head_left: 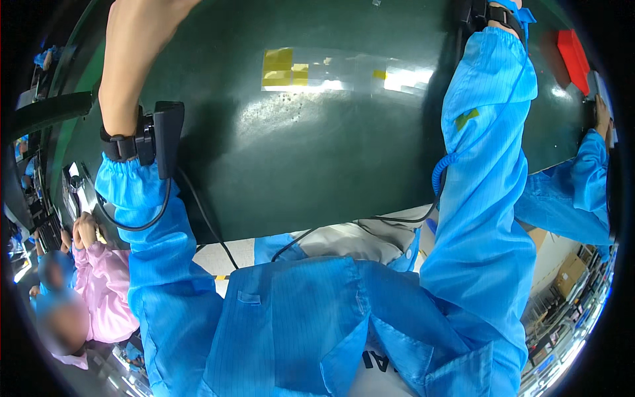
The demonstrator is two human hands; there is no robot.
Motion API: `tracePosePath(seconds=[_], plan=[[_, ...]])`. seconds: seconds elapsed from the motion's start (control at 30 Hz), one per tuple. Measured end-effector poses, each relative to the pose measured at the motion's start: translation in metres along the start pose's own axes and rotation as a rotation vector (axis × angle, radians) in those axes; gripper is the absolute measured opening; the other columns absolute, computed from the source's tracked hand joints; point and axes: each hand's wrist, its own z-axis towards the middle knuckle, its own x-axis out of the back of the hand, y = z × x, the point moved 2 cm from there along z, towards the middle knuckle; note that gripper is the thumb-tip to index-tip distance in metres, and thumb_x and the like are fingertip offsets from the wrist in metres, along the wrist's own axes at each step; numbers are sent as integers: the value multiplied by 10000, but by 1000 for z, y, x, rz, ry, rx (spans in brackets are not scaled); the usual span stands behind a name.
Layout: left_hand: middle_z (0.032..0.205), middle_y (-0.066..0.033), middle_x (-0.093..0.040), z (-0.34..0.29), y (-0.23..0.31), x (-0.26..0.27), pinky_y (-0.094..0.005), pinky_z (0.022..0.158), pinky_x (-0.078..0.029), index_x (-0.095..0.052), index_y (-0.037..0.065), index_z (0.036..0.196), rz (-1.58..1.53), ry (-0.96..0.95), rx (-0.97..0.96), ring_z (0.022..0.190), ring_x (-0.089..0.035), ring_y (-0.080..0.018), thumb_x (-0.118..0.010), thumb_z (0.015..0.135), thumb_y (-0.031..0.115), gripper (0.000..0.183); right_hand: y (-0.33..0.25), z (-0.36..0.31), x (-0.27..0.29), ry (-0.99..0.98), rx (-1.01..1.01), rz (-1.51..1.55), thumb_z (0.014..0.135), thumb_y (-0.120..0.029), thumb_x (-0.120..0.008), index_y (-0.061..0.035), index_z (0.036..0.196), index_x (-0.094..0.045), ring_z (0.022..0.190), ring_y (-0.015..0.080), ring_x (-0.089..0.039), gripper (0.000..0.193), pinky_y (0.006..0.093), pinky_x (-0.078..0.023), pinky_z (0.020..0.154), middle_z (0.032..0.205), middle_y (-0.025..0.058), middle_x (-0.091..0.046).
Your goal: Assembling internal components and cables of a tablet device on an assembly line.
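My left hand (147, 30) reaches to the far left of the dark green tabletop (317, 159). Its fingers run out past the upper edge of the picture, so whatever they hold or touch is hidden. A black device (169, 135) is strapped to that wrist. Only a sliver of my right hand (516, 4) shows at the far right, above a black wristband (504, 17) and a blue strap (525, 18); its fingers are out of sight too. Both forearms are in blue striped sleeves, stretched forward over the table.
Clear tape with yellow patches (278, 67) is stuck on the table between my arms. A red bin (574, 61) stands at the far right, near another person's hand (601, 116). Black cables (206, 215) and a coiled blue cord (439, 173) trail by my arms. A person in pink (106, 288) sits left.
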Motion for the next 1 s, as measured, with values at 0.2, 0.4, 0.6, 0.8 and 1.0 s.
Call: tracePosePath(seconds=[0.2, 0.4, 0.6, 0.8, 1.0], plan=[[820, -143, -680, -4, 4, 5, -384, 668, -523, -776, 4, 884, -9, 73, 28, 735, -679, -301, -807, 805, 98, 126, 3, 11, 1, -92, -69, -75, 964, -201, -437, -123, 799, -500, 576, 141, -377, 193, 312, -347, 615, 650, -21, -414], [877, -139, -697, -9, 11, 5, -372, 662, -524, -766, -10, 877, 95, 48, -37, 736, -676, -277, -774, 839, 81, 99, 11, 6, -2, -88, -60, -42, 958, -207, -444, -108, 795, -501, 584, 142, -396, 199, 309, -342, 604, 659, -5, -434], [871, -61, -694, -15, 67, -10, -275, 630, -497, -795, 92, 1004, -322, 138, -303, 713, -635, -132, -777, 886, 107, 120, 13, -4, 10, -120, 40, -111, 964, -189, -442, -89, 816, -530, 604, 151, -443, 200, 319, -369, 614, 679, 19, -491], [894, -73, -680, -50, 167, -47, -350, 604, -520, -765, 74, 944, -846, -158, -263, 695, -667, -226, -794, 885, 174, 120, 5, -7, 9, -120, -58, -41, 972, -94, -446, -87, 789, -523, 590, 138, -433, 198, 302, -360, 620, 647, 10, -458], [992, -84, -688, -52, 181, -70, -360, 584, -493, -702, 50, 1105, -992, -247, -4, 625, -642, -224, -809, 888, 231, 302, 14, -13, 5, -54, -61, 27, 963, -73, -447, -99, 774, -509, 576, 127, -399, 201, 299, -339, 601, 636, -3, -422]])
